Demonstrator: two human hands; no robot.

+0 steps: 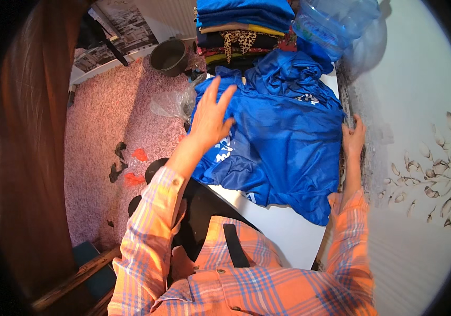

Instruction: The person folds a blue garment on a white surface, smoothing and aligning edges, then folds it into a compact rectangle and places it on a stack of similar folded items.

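A blue fabric garment with white print [288,138] lies spread and wrinkled over a white tabletop [288,233]. Over its left edge is my left hand [209,116], fingers apart, with nothing held in it. My right hand [354,136] is at the garment's right edge, beside the wall; whether its fingers pinch the cloth cannot be told. Bunched blue cloth [288,75] lies at the far end of the garment, in front of a stack of folded clothes [245,23].
A large clear blue plastic bottle [328,23] stands at the far right by the wall [407,98]. Left of the table are a clear plastic bag [174,103], a dark bucket [169,57] and red scraps [134,179] on pink carpet [99,130]. A brown curtain [32,150] hangs at left.
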